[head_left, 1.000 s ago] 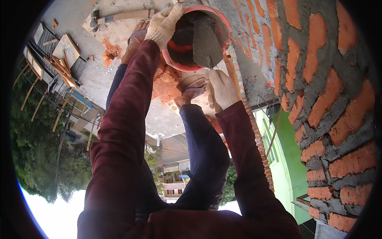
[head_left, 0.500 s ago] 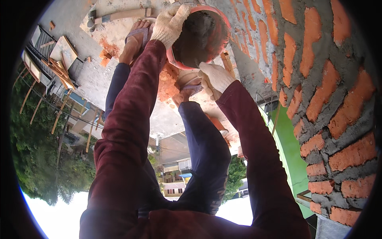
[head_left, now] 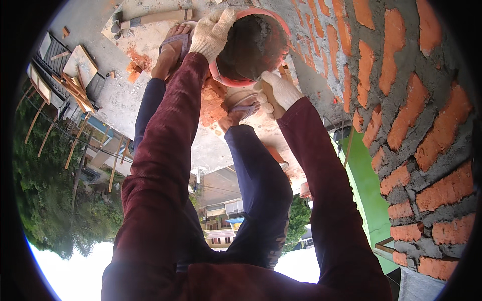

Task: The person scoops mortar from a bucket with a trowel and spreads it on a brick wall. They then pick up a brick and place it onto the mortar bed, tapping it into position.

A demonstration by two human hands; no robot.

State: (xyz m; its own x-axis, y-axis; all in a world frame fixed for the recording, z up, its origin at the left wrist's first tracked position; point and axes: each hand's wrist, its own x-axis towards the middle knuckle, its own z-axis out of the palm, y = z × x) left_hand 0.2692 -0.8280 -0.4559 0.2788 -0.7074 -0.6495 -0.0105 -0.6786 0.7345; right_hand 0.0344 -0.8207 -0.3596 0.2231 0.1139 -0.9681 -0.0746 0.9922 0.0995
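A pink-red bucket holds wet grey mortar and tilts toward me. My left hand, in a cream knitted glove, is closed on the bucket's left rim. My right hand, gloved the same way, is at the near right side of the bucket. Its fingers are wrapped round a tan, wooden-looking tool handle. The working end of that tool cannot be made out. My sandalled feet stand on either side of broken brick and reddish rubble, just below the bucket.
A brick wall with grey mortar joints rises close on the right. A hammer lies on the pale boards at the upper left. Brick pieces lie beside my left foot. Timber and panels are stacked farther left, near an edge.
My right hand has drawn back slightly from the bucket, right and toward me, with the handle showing more. My left hand keeps its hold on the rim, shifted slightly left.
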